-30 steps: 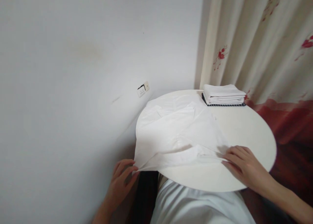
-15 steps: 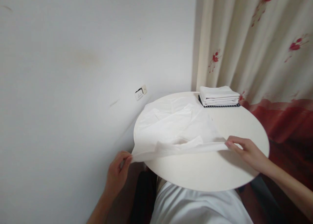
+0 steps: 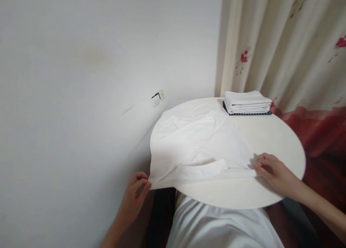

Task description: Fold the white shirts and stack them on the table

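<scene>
We're pinching the white cloth (image 3: 200,143) that's lying on the round table (image 3: 270,140): left hand (image 3: 134,199) gripping its corner off the edge, right hand (image 3: 273,170) gripping the other. Folded cloths (image 3: 247,101) are sitting on a dark mat (image 3: 248,113).

cloth (image 3: 200,140): the near edge you lifted is back down on the worktop (image 3: 270,140) | your left hand (image 3: 135,195): lower | your right hand (image 3: 273,172): lower, nearer you

table (image 3: 270,140): left half is lying hidden under the white cloth (image 3: 200,143)
right hand (image 3: 273,172): forearm is running off the right edge
</scene>
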`<state>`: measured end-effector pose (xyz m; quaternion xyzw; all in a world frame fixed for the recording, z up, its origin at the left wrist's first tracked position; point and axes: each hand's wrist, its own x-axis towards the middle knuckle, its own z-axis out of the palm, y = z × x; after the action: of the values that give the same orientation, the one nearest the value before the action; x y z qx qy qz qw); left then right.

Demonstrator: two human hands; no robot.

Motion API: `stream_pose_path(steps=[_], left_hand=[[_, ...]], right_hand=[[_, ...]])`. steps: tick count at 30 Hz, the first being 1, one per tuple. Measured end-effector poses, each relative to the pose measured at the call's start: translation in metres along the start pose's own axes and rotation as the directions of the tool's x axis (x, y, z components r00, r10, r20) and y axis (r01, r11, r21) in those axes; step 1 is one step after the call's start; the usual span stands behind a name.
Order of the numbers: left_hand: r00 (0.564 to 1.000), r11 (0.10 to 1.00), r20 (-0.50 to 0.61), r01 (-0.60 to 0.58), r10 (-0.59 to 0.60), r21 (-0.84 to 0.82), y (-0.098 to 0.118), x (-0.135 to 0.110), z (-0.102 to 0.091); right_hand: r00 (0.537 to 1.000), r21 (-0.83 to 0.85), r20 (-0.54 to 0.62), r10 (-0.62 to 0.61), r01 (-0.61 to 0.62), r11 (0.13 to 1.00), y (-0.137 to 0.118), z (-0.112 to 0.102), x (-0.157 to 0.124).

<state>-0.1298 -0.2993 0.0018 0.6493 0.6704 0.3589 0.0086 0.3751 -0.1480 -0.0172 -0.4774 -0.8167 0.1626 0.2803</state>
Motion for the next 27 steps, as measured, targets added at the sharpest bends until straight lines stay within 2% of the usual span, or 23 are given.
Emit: stream_pose_path(steps=[5,9,11,13,14,16,18,20,22,24,27], left_hand=[[0.999,0.999,0.024,0.032,-0.033,0.027,-0.003,-0.001,0.006],[0.999,0.995,-0.025,0.025,-0.023,0.094,-0.007,-0.004,0.013],[0.992,0.991,-0.123,0.006,0.011,0.133,0.002,-0.008,0.015],[0.975,0.987,-0.206,-0.053,0.083,0.151,0.026,-0.012,0.018],[0.968,0.982,-0.211,-0.106,0.137,0.154,0.042,-0.013,0.021],[0.956,0.952,-0.079,-0.271,0.284,0.144,0.079,-0.011,0.031],[0.89,0.882,0.132,-0.452,0.436,0.131,0.114,-0.003,0.048],[0.83,0.839,0.277,-0.531,0.484,0.123,0.139,0.008,0.07],[0.811,0.831,0.34,-0.541,0.476,0.128,0.15,0.015,0.09],[0.82,0.841,0.352,-0.523,0.452,0.138,0.149,0.017,0.103],[0.845,0.859,0.337,-0.486,0.415,0.161,0.138,0.011,0.106]], right_hand=[[0.996,-0.208,-0.078,-0.042,0.025,0.978,-0.002,0.007,-0.007],[0.979,-0.393,-0.188,-0.083,0.003,0.919,-0.016,0.012,-0.01],[0.968,-0.464,-0.225,-0.108,-0.009,0.886,-0.021,0.013,-0.011],[0.963,-0.5,-0.242,-0.12,-0.018,0.866,-0.027,0.014,-0.012],[0.961,-0.505,-0.249,-0.124,-0.019,0.863,-0.032,0.014,-0.012],[0.954,-0.48,-0.261,-0.149,0.006,0.877,-0.047,0.017,-0.011],[0.941,-0.413,-0.256,-0.222,0.101,0.905,-0.074,0.025,-0.008],[0.918,-0.325,-0.199,-0.344,0.269,0.907,-0.106,0.039,-0.003],[0.895,-0.251,-0.078,-0.44,0.409,0.877,-0.135,0.058,0.003],[0.889,-0.215,-0.013,-0.459,0.445,0.869,-0.151,0.076,0.007],[0.893,-0.206,0.046,-0.448,0.447,0.871,-0.15,0.091,0.01]])
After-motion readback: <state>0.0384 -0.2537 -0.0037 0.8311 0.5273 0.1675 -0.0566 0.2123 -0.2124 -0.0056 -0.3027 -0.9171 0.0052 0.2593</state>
